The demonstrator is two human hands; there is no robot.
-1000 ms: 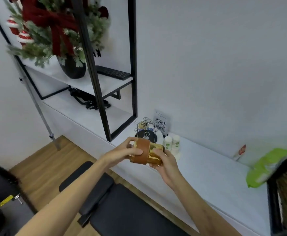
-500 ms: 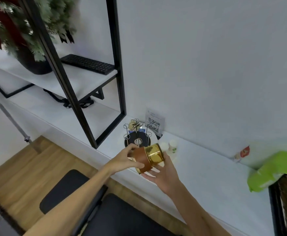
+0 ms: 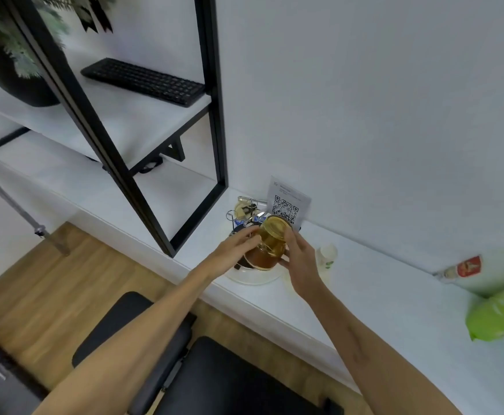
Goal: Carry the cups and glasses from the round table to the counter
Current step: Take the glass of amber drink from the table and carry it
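Observation:
An amber glass (image 3: 271,241) with a brown sleeve around its lower part is held tilted over the white counter (image 3: 364,295), its round end facing up and away. My left hand (image 3: 235,250) grips it from the left and my right hand (image 3: 300,259) grips it from the right. Just under and behind the glass stands a wire cup rack (image 3: 243,212) on a round white tray (image 3: 253,278). A small white paper cup (image 3: 327,256) stands on the counter right of my right hand.
A QR-code sign (image 3: 288,202) leans on the wall behind the rack. A black-framed shelf (image 3: 217,121) with a keyboard (image 3: 143,80) is to the left. A green bag (image 3: 499,316) and a lying bottle (image 3: 460,269) are at the right. A black padded bench (image 3: 214,378) is below.
Both hands have carried the glass forward over the counter to the wire rack and tipped it more upright. The view has moved closer to the counter.

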